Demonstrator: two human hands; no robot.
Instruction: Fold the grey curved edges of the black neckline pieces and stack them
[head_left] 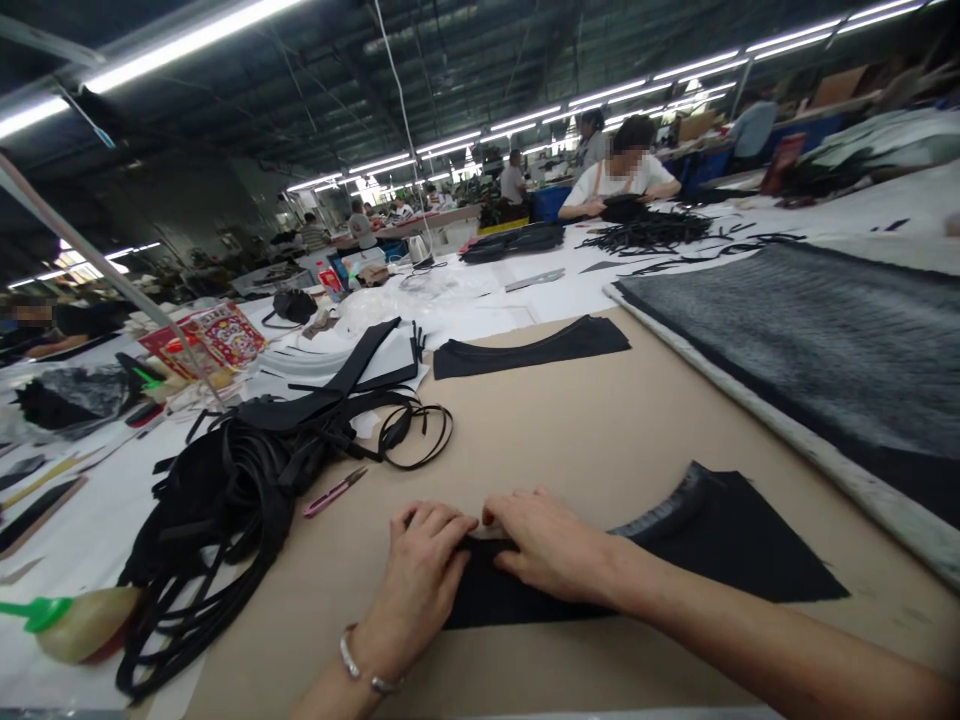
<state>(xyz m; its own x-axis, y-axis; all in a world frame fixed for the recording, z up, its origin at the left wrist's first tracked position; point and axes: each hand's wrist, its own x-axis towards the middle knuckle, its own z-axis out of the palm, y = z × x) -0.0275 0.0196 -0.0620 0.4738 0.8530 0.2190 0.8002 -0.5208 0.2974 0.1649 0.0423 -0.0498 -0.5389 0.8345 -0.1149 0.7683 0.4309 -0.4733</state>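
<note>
A black cut fabric piece with a curved upper edge lies on the brown board in front of me. A greyish band runs along that curve at its right part. My left hand has its fingers curled over the piece's left end. Close beside it, my right hand pinches the same upper edge, thumb under and fingers on top. A small pale strip shows between the two hands. Farther back lies a second black fabric piece with a similar curve.
Left of my hands are a heap of black straps, pink thread snips and a glue bottle with a green nozzle. A dark-topped padded board borders the right side. Across the table, a person handles black pieces.
</note>
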